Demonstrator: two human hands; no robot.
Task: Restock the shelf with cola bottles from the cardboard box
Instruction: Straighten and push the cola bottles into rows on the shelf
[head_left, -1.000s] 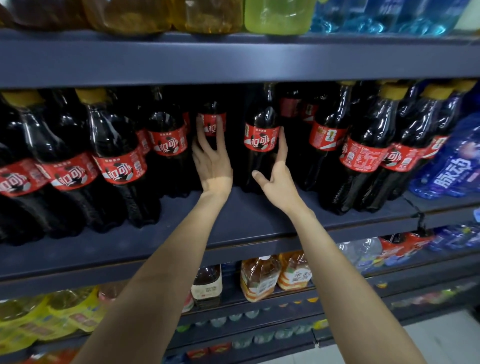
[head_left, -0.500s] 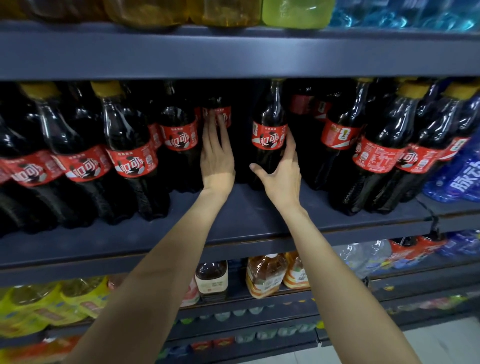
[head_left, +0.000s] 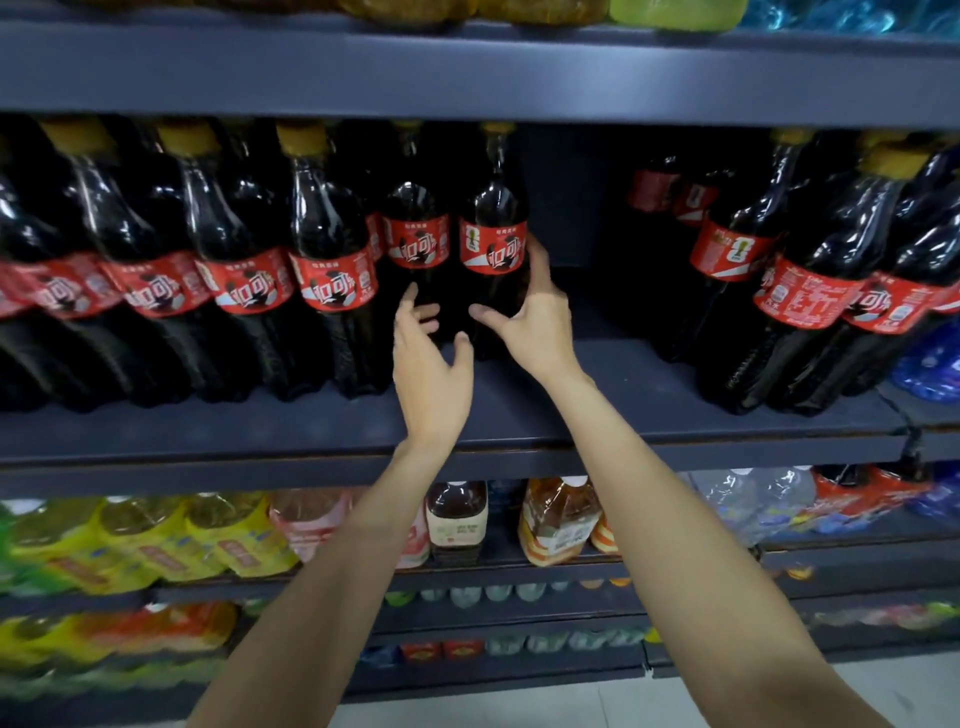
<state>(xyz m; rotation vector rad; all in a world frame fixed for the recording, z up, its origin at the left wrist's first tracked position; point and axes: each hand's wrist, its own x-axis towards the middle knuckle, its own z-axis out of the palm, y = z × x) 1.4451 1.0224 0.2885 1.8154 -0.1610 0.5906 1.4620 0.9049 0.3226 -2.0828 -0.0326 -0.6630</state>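
On the dark middle shelf (head_left: 623, 395) stand rows of cola bottles with red labels and yellow caps. My right hand (head_left: 537, 317) grips the lower body of one cola bottle (head_left: 493, 208), thumb in front and fingers round its right side. This bottle stands upright, set back, close beside another cola bottle (head_left: 415, 239). My left hand (head_left: 431, 364) hovers just in front of those two with its fingers loosely spread, holding nothing. The cardboard box is out of view.
A full row of cola bottles (head_left: 327, 270) fills the shelf to the left, and another group (head_left: 810, 291) stands to the right. Between the gripped bottle and that right group is a dark gap. Yellow, tea and water bottles (head_left: 558, 519) sit on lower shelves.
The right hand has slid its bottle left, close against the neighbouring one. The left hand has come off the bottles and drawn back toward me.
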